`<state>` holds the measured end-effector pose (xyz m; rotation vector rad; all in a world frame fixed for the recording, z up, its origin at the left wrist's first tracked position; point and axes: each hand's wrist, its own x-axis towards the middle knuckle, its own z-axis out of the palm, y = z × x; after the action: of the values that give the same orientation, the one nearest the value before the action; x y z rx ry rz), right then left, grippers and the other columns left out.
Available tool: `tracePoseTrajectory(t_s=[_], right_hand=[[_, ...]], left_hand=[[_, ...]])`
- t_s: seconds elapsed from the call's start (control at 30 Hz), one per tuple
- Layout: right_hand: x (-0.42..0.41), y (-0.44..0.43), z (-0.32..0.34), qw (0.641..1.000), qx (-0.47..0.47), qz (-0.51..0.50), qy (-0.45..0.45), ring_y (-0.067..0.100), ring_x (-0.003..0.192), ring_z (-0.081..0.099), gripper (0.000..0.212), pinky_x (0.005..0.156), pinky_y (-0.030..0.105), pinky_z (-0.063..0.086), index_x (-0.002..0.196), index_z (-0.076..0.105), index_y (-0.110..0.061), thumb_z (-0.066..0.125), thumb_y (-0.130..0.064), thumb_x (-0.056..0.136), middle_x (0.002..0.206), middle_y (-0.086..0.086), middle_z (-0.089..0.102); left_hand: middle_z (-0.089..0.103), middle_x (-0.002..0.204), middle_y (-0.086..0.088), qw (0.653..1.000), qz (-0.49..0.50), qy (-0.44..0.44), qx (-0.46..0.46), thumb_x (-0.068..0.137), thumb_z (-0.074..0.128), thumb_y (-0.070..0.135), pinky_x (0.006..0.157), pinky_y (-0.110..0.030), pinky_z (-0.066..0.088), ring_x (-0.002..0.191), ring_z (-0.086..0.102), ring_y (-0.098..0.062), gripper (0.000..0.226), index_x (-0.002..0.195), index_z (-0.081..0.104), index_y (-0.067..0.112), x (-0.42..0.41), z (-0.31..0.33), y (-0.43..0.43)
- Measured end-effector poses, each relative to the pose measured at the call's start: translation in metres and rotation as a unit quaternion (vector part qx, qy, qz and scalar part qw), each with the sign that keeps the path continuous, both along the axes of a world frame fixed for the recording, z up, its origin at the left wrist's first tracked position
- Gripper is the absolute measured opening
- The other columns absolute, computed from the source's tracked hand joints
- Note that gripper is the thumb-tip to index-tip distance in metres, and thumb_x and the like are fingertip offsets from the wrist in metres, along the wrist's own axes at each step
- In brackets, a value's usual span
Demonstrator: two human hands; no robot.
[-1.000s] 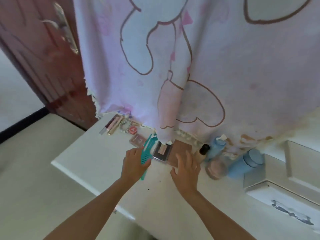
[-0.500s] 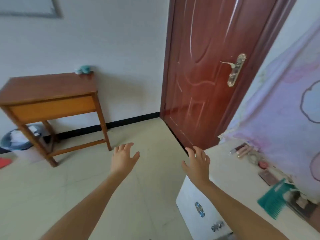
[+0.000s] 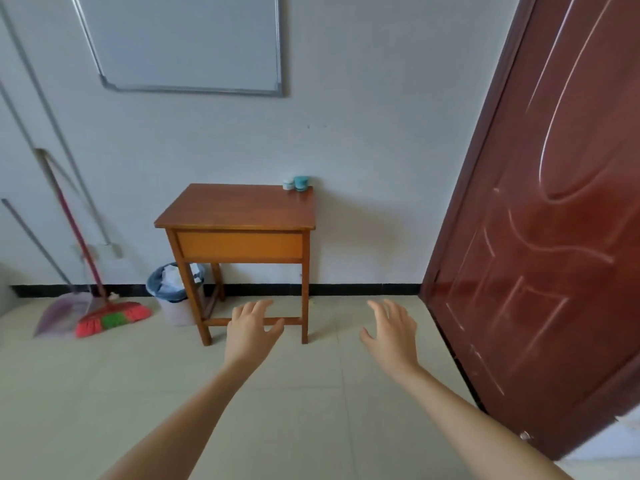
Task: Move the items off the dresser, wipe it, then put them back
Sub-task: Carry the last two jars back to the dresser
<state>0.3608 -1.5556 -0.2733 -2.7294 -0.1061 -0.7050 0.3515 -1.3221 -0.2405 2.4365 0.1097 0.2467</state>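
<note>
My left hand (image 3: 251, 329) and my right hand (image 3: 391, 330) are stretched out in front of me over the floor, fingers spread and holding nothing. Ahead stands a small brown wooden table (image 3: 239, 211) against the wall. Two small jars sit at its back right corner, a white jar (image 3: 287, 184) and a teal jar (image 3: 301, 183). The dresser and the items on it are out of view; only a white sliver shows at the lower right edge.
A dark red door (image 3: 554, 237) stands open at the right. A bin (image 3: 169, 289) with a blue liner sits under the table's left side. A red broom (image 3: 110, 317) and a dustpan (image 3: 62, 315) lean on the wall at left. A whiteboard (image 3: 183, 43) hangs above.
My view has swung left, away from the dresser toward the wooden table. Both hands came off the items on the dresser and now hang empty in the air.
</note>
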Motion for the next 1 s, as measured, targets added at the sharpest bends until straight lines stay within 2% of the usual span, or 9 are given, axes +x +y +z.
tracePoseTrajectory(t_s=[0.1,0.2,0.3,0.57,0.67,0.8,1.0], right_hand=[[0.061,0.008,0.007,0.999,0.028,0.029,0.005,0.035,0.108,0.057,0.049,0.084,0.048,0.045,0.112,0.062,-0.007,0.079,-0.019,0.067,0.111,0.016,0.061],[0.123,0.012,0.013,0.997,0.034,0.068,0.007,0.035,0.106,0.058,0.048,0.08,0.045,0.047,0.111,0.062,-0.006,0.079,-0.019,0.068,0.109,0.016,0.062],[0.18,0.018,0.018,0.994,0.049,0.098,0.026,0.034,0.116,0.051,0.048,0.088,0.045,0.043,0.119,0.058,-0.007,0.073,-0.02,0.075,0.118,0.015,0.058],[0.275,0.057,-0.016,0.978,0.042,0.163,0.126,0.02,0.124,0.04,0.049,0.098,0.033,0.035,0.131,0.045,-0.017,0.059,-0.031,0.086,0.129,0.002,0.048],[0.311,0.078,-0.022,0.974,0.04,0.172,0.141,0.018,0.125,0.038,0.051,0.1,0.03,0.032,0.134,0.042,-0.018,0.058,-0.032,0.088,0.131,0.0,0.045],[0.368,0.105,-0.015,0.976,0.031,0.167,0.133,0.018,0.125,0.038,0.049,0.101,0.031,0.03,0.134,0.04,-0.018,0.055,-0.031,0.089,0.133,0.001,0.043],[0.464,0.134,0.017,0.987,0.025,0.107,0.115,0.023,0.125,0.04,0.049,0.1,0.037,0.033,0.132,0.045,-0.013,0.058,-0.028,0.087,0.131,0.006,0.048]], left_hand=[[0.047,0.136,-0.004,0.999,0.028,-0.009,0.021,0.089,0.056,0.028,0.108,-0.038,0.029,0.133,0.029,-0.022,0.049,0.134,0.043,0.016,0.051,0.008,0.009],[0.045,0.137,-0.005,0.999,0.054,0.0,0.005,0.09,0.054,0.028,0.109,-0.039,0.029,0.134,0.028,-0.022,0.047,0.135,0.042,0.017,0.103,0.019,0.012],[0.048,0.135,-0.005,0.997,0.079,-0.003,-0.003,0.09,0.055,0.028,0.109,-0.039,0.03,0.131,0.03,-0.022,0.046,0.133,0.044,0.016,0.149,0.023,0.015],[0.054,0.126,-0.008,0.986,0.147,0.05,-0.063,0.087,0.059,0.024,0.103,-0.038,0.034,0.122,0.037,-0.025,0.04,0.125,0.051,0.014,0.217,-0.022,0.052],[0.051,0.13,-0.006,0.984,0.16,0.049,-0.058,0.088,0.059,0.023,0.104,-0.039,0.033,0.126,0.036,-0.024,0.043,0.129,0.049,0.014,0.254,-0.029,0.075],[0.056,0.122,-0.007,0.986,0.156,0.019,-0.061,0.086,0.059,0.024,0.099,-0.038,0.037,0.121,0.042,-0.026,0.04,0.125,0.053,0.014,0.321,-0.03,0.106],[0.049,0.134,-0.006,0.994,0.093,0.003,-0.063,0.09,0.055,0.027,0.102,-0.037,0.033,0.128,0.034,-0.024,0.045,0.132,0.045,0.015,0.428,-0.01,0.143]])
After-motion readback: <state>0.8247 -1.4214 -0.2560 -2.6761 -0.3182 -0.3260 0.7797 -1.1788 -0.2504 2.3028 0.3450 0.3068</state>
